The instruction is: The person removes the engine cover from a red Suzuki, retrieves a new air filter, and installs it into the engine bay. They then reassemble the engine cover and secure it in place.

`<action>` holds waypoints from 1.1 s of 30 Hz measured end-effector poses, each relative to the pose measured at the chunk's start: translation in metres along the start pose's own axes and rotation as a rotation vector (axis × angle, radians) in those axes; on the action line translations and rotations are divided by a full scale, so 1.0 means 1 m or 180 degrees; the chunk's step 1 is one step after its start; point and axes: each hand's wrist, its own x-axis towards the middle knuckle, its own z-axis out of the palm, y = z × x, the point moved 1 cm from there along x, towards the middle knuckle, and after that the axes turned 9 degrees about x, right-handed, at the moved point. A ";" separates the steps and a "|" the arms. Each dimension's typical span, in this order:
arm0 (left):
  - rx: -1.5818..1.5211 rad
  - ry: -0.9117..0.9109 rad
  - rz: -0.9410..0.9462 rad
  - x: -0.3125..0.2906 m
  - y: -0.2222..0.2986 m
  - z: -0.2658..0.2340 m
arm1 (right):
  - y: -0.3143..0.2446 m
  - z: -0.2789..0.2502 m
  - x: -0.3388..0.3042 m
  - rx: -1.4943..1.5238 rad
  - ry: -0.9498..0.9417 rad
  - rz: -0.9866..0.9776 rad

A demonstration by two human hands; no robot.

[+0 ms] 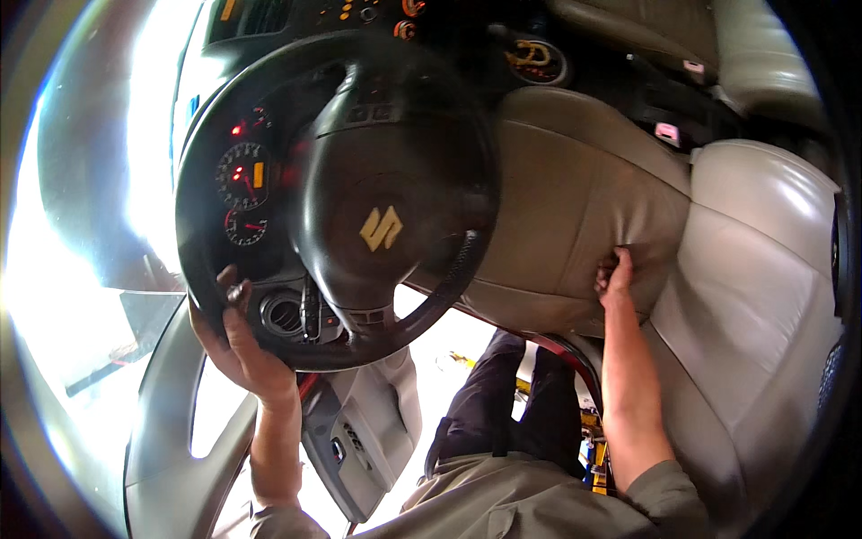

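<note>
The black steering wheel (462, 269) fills the left half of the view, with a gold emblem on its hub. My left hand (241, 350) is wrapped round the lower left of its rim, and a small shiny metallic spot shows by the fingers. On the tan seat cushion (548, 216), near the backrest, rests my right hand (616, 277). Its fingers are curled in against the leather, and I see nothing in them. Behind the wheel, the instrument cluster (242, 180) glows with red and orange lights.
An open car door (359, 440) stands at my near side. The light seat backrest (745, 296) rises on the right. Beyond the cushion lie the gear lever area (536, 61), a seat belt buckle (667, 134) and the other front seat (646, 22). A round air vent (285, 314) sits behind the wheel.
</note>
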 end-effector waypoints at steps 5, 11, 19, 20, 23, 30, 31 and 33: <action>0.0139 0.0095 0.0005 -0.003 -0.004 -0.007 | -0.011 0.090 -0.065 0.0841 -0.0820 -0.0450; 0.0557 0.0104 0.0066 0.003 0.002 -0.005 | -0.103 0.311 -0.149 -0.0936 -0.2569 -0.1669; 0.0494 0.0072 -0.0147 0.001 0.003 -0.008 | -0.075 0.449 -0.164 -0.3313 -0.4104 -0.0683; 0.0463 0.0064 -0.0169 0.001 0.002 -0.008 | -0.072 0.457 -0.166 -0.3438 -0.4142 -0.0650; 0.0536 0.0073 -0.0152 0.000 0.001 -0.008 | -0.069 0.468 -0.167 -0.3689 -0.4205 -0.0594; 0.0497 0.0022 -0.0133 -0.001 -0.003 -0.010 | -0.065 0.469 -0.157 -0.3934 -0.4149 -0.0551; 0.0491 0.0047 -0.0197 -0.002 -0.002 -0.009 | -0.069 0.465 -0.154 -0.3936 -0.4107 -0.0546; 0.0429 0.0178 -0.0442 -0.007 -0.005 -0.007 | -0.070 0.465 -0.149 -0.3964 -0.4088 -0.0562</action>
